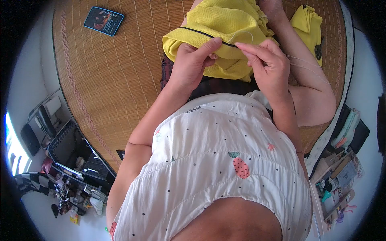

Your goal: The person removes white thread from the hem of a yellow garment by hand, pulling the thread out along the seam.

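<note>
Yellow fabric (225, 20) lies gathered over my lap, with a thin black cord or trim (197, 31) running along its edge. My left hand (195, 60) grips that edge, thumb on top near the black trim and fingers under the cloth. Close to its right, my right hand (267, 60) is pinched at the end of the trim; any needle between the fingertips is too small to make out. A pale thread (307, 66) loops above the fingers and trails right across my leg.
I sit on a woven mat (116, 72). A phone (103, 21) with a lit screen lies at the upper left. Another yellow cloth piece (307, 28) rests beyond my leg at the upper right. Boxes and small items stand beyond the mat on both sides.
</note>
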`<state>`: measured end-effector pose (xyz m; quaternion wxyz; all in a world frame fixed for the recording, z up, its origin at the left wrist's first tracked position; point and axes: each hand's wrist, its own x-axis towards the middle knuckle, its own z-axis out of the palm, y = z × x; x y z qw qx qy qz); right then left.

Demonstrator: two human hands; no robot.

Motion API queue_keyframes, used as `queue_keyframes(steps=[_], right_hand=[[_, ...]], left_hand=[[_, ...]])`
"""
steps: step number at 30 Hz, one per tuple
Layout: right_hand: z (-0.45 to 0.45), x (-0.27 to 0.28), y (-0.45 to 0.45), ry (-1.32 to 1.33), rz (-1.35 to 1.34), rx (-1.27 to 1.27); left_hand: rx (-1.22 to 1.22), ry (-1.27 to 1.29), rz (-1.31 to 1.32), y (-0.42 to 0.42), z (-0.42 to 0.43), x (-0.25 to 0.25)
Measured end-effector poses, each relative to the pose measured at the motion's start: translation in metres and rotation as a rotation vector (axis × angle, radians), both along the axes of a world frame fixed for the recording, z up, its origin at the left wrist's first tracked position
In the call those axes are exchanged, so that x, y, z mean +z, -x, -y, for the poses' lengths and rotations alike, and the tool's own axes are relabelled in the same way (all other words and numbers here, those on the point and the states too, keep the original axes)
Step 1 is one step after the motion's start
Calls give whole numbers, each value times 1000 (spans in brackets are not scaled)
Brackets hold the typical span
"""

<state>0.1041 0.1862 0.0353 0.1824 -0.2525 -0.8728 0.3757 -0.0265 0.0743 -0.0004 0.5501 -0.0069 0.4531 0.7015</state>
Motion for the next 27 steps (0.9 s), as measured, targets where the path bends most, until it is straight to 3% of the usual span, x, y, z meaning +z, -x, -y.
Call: queue_keyframes(steps=[8,17,27], right_hand=[[1,3,2,-25,6,-5],[3,4,12,-103,52,-2],[6,-4,29,-120,2,17]], left_hand=[[-11,-17,-167,0,3,-3],[121,-35,-674,-3,-2,-2],[200,67,-568,0,1,-6]])
